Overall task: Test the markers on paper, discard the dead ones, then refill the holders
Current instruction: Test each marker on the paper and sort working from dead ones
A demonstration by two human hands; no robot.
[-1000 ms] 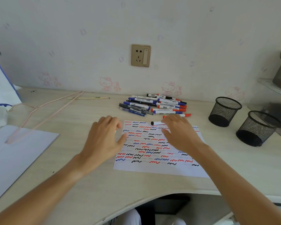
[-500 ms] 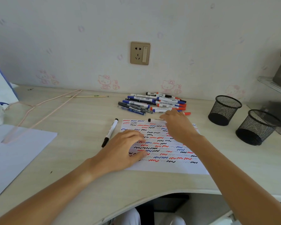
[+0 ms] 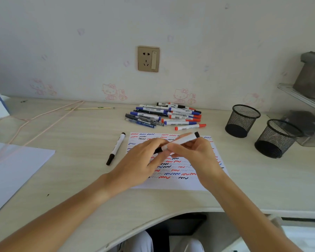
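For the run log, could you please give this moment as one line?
stage: testing | hands: left, right both grip black marker over paper | holders: empty

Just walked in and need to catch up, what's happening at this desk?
A person holds a white black-capped marker in both hands, left hand at the cap end, right hand round the barrel, over a white paper covered in squiggles. Another black marker lies beside it. A pile of markers waits behind; two black mesh holders look empty.
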